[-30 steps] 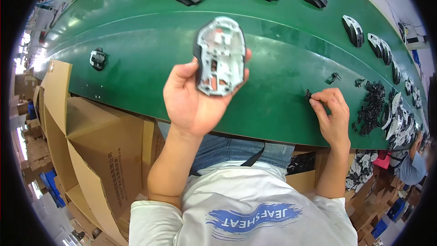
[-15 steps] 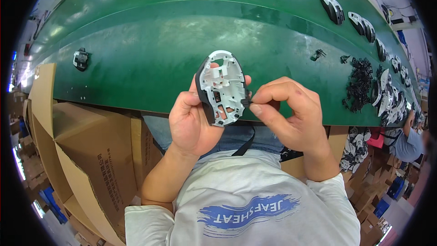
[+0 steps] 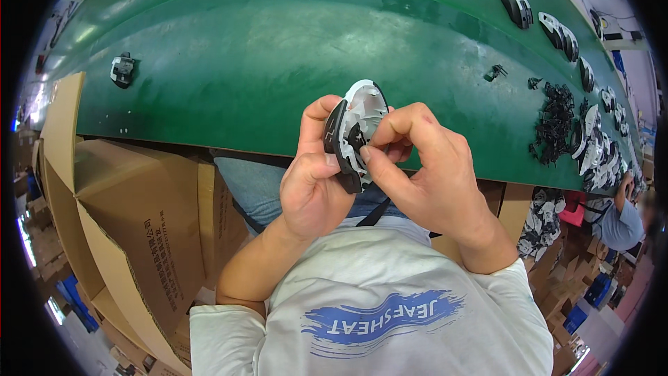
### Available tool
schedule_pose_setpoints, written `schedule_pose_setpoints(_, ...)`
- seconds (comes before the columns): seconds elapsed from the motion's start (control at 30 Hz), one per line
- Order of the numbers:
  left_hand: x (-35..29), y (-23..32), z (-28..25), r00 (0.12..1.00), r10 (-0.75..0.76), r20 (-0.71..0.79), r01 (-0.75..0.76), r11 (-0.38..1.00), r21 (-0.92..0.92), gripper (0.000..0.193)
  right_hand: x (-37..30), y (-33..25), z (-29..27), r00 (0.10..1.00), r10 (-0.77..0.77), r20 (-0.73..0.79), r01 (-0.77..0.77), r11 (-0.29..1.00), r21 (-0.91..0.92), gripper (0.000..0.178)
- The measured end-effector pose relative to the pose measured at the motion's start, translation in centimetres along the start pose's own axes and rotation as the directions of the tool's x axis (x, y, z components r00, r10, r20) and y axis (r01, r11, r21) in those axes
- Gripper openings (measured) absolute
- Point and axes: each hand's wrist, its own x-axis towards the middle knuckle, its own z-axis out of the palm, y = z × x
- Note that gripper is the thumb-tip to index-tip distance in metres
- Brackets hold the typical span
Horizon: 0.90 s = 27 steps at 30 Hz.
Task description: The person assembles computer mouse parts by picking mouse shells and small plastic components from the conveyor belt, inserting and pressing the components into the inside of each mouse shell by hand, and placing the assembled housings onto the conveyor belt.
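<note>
A mouse shell (image 3: pixel 370 101), white inside with a black side, stands tilted on edge above the table's near edge. My left hand (image 3: pixel 306 184) grips it round its black side, thumb in front and fingers behind. Pinched at the fingertips of my right hand (image 3: pixel 435 174) is a small black plastic part (image 3: pixel 357 137), which lies against the inside of the shell. The fingers partly cover that part, so whether it is seated cannot be made out.
On the green table (image 3: pixel 250 63), a heap of small black parts (image 3: pixel 554 122) and piled mouse shells (image 3: pixel 597 150) lie right. More shells (image 3: pixel 515 5) line the far side; a black-and-grey piece (image 3: pixel 122 69) sits left. An open cardboard box (image 3: pixel 139 188) stands near left. Another person (image 3: pixel 621 226) is far right.
My left hand has turned the shell from facing up to tilted on edge. My right hand has moved left, bringing the black part from beside the shell to its inside.
</note>
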Motion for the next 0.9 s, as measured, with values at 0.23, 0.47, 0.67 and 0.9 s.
schedule_pose_setpoints(0.23,0.2,-0.8,-0.2,0.999,0.034,0.014,-0.034,0.999,0.034,0.066,0.0,0.1,-0.3,0.998,0.042,0.044,-0.041,0.999,-0.012,0.025)
schedule_pose_setpoints(0.47,0.7,-0.1,2.1,0.976,0.185,-0.112,-0.188,0.982,-0.015,0.070,-1.4,2.3,-1.4,0.978,-0.033,-0.206,0.042,0.998,0.042,0.050)
schedule_pose_setpoints(0.67,0.2,-1.5,1.5,0.951,0.238,0.199,-0.283,0.929,0.239,0.076,-1.0,3.1,-2.7,0.988,0.131,-0.080,-0.078,0.877,0.473,0.040)
schedule_pose_setpoints(0.9,-1.3,0.2,2.8,0.979,-0.202,0.033,0.182,0.932,0.313,0.097,1.8,2.9,-8.9,0.992,-0.092,0.086,0.077,0.983,0.166,0.034)
